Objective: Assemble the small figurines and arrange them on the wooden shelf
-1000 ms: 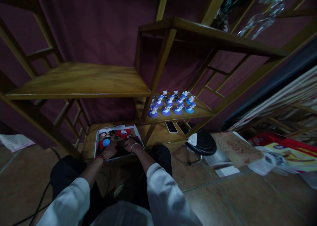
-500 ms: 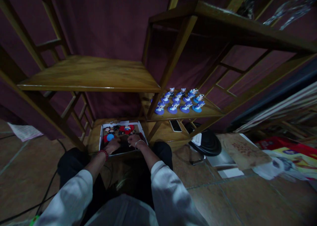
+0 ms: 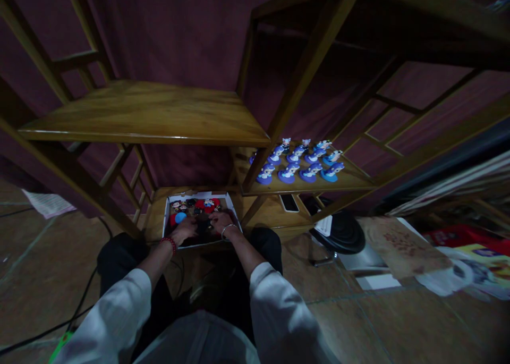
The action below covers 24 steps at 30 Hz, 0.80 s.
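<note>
A shallow white-rimmed box [image 3: 165, 221] sits on the low wooden board in front of me, with several small red and black figurines [image 3: 207, 204] inside. My left hand [image 3: 186, 229] reaches into its front left part, fingers curled, just below a round blue piece [image 3: 180, 217]. Opposite it, my right hand [image 3: 220, 222] is bent over the box's right side, fingertips pinched together. Between the two hands lies a dark shape [image 3: 203, 226], too dim to name. Both hands seem to touch it, but the fingertips are partly lost in shadow.
Several purple and blue figurines [image 3: 288, 172] stand in rows on the shelf at right. Below them lies a phone [image 3: 289, 203]. A black round seat [image 3: 343, 235], cardboard [image 3: 402, 247] and plastic bags [image 3: 446, 273] are on the right. A wooden shelf [image 3: 151, 114] overhangs the box.
The view has shifted slightly, so the shelf and figurines appear farther right. Both hands stay inside the box, and the dark shape between them shows a little more clearly.
</note>
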Each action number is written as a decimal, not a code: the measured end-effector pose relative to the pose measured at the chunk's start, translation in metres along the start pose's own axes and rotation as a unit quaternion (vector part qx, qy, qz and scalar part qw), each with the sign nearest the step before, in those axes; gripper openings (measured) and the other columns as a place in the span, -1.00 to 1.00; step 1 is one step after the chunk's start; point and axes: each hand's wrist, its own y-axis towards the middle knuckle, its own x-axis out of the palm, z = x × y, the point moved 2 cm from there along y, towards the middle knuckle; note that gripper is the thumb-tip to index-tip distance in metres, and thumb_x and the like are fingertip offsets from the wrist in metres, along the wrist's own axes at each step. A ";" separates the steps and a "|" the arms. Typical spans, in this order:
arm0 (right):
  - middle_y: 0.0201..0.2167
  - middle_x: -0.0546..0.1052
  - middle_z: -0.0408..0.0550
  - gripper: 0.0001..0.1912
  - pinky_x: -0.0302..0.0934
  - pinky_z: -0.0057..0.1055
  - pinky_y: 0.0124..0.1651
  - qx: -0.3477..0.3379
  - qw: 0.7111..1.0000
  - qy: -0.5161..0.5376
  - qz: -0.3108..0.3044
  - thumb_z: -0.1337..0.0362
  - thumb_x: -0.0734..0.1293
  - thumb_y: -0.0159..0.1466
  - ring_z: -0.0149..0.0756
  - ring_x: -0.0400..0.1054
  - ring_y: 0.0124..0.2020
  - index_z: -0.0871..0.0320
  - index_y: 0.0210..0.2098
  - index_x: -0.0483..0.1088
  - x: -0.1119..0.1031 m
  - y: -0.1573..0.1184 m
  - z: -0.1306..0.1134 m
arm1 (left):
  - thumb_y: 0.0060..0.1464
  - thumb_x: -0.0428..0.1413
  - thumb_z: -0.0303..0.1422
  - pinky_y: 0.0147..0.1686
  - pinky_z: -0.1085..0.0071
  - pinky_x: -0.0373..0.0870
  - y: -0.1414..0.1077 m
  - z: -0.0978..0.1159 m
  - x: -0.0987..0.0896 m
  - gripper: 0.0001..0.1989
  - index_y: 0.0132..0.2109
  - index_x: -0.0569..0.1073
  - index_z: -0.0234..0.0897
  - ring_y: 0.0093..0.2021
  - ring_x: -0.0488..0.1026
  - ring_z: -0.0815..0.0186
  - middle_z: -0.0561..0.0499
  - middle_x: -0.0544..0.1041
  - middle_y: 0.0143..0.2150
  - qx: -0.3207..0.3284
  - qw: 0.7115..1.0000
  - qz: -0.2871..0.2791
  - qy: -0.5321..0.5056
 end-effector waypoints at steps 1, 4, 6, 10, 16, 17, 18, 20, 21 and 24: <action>-0.19 0.52 -0.16 -0.71 0.21 -0.65 -0.08 -0.003 1.000 -0.001 -0.001 0.46 0.20 0.14 -0.50 0.39 -0.17 0.15 -0.20 0.45 -0.001 0.000 0.000 | 0.02 -0.08 -0.49 -0.43 0.51 0.36 -0.001 0.000 0.001 -0.84 -0.23 0.33 -0.37 -0.42 0.45 0.37 -0.02 0.45 -0.42 -0.004 1.000 0.004 -0.018; -0.18 0.52 -0.18 -0.72 0.19 -0.63 -0.06 -0.004 1.000 -0.010 -0.002 0.44 0.19 0.15 -0.48 0.38 -0.15 0.11 -0.23 0.46 -0.001 0.000 0.000 | 0.05 -0.12 -0.53 -0.44 0.53 0.37 -0.002 0.000 0.003 -0.82 -0.19 0.31 -0.38 -0.46 0.44 0.40 0.00 0.44 -0.44 -0.015 0.997 0.008 -0.069; -0.19 0.52 -0.17 -0.72 0.19 -0.60 -0.05 -0.001 1.000 -0.021 -0.002 0.41 0.19 0.16 -0.45 0.38 -0.15 0.10 -0.24 0.47 -0.001 0.001 0.001 | 0.05 -0.12 -0.54 -0.45 0.54 0.37 -0.002 0.000 0.003 -0.82 -0.20 0.31 -0.39 -0.47 0.43 0.40 0.01 0.42 -0.47 -0.018 0.996 0.007 -0.089; -0.17 0.52 -0.16 -0.73 0.17 -0.59 -0.03 -0.002 0.999 -0.037 -0.005 0.39 0.20 0.16 -0.43 0.37 -0.14 0.09 -0.21 0.46 0.003 0.003 0.004 | 0.04 -0.11 -0.56 -0.44 0.52 0.36 -0.001 -0.001 0.003 -0.82 -0.22 0.33 -0.41 -0.49 0.42 0.41 0.02 0.41 -0.49 -0.018 0.993 0.003 -0.113; -0.15 0.51 -0.14 -0.71 0.16 -0.57 -0.01 -0.004 0.999 -0.048 -0.009 0.37 0.23 0.14 -0.41 0.37 -0.12 0.10 -0.16 0.44 0.011 0.008 0.009 | 0.00 -0.07 -0.57 -0.45 0.51 0.35 0.004 -0.005 0.003 -0.79 -0.18 0.36 -0.42 -0.49 0.41 0.39 0.00 0.43 -0.49 -0.021 0.993 0.008 -0.119; -0.15 0.51 -0.13 -0.71 0.16 -0.56 -0.01 -0.004 0.999 -0.049 -0.009 0.37 0.23 0.14 -0.40 0.37 -0.12 0.10 -0.16 0.44 0.011 0.009 0.009 | 0.00 -0.06 -0.57 -0.45 0.51 0.34 0.005 -0.006 0.003 -0.78 -0.18 0.37 -0.42 -0.49 0.41 0.38 0.00 0.43 -0.50 -0.022 0.993 0.009 -0.118; -0.15 0.51 -0.12 -0.71 0.16 -0.56 -0.02 -0.004 0.999 -0.050 -0.010 0.37 0.23 0.13 -0.40 0.37 -0.12 0.11 -0.17 0.44 0.012 0.009 0.009 | 0.00 -0.06 -0.57 -0.46 0.51 0.34 0.005 -0.006 0.003 -0.78 -0.18 0.37 -0.43 -0.50 0.40 0.38 0.00 0.43 -0.50 -0.022 0.993 0.010 -0.117; -0.16 0.51 -0.11 -0.72 0.17 -0.57 -0.02 -0.007 0.999 -0.050 -0.011 0.38 0.23 0.13 -0.41 0.37 -0.13 0.12 -0.17 0.44 0.012 0.010 0.009 | 0.00 -0.05 -0.57 -0.47 0.52 0.33 0.006 -0.007 0.003 -0.77 -0.17 0.38 -0.43 -0.50 0.40 0.39 0.00 0.43 -0.51 -0.021 0.993 0.011 -0.119; -0.16 0.51 -0.11 -0.72 0.16 -0.58 -0.02 -0.009 0.999 -0.049 -0.012 0.38 0.23 0.13 -0.41 0.38 -0.13 0.12 -0.18 0.44 0.012 0.010 0.009 | 0.00 -0.05 -0.57 -0.47 0.53 0.33 0.006 -0.007 0.003 -0.76 -0.16 0.37 -0.43 -0.50 0.40 0.39 0.00 0.43 -0.50 -0.019 0.992 0.010 -0.121; -0.16 0.51 -0.11 -0.74 0.16 -0.58 -0.02 -0.015 0.999 -0.046 -0.011 0.37 0.25 0.12 -0.42 0.37 -0.13 0.13 -0.19 0.44 0.011 0.009 0.008 | -0.01 -0.05 -0.59 -0.45 0.52 0.34 0.005 -0.006 0.003 -0.71 -0.10 0.35 -0.43 -0.50 0.41 0.41 -0.01 0.45 -0.46 -0.015 0.991 0.006 -0.136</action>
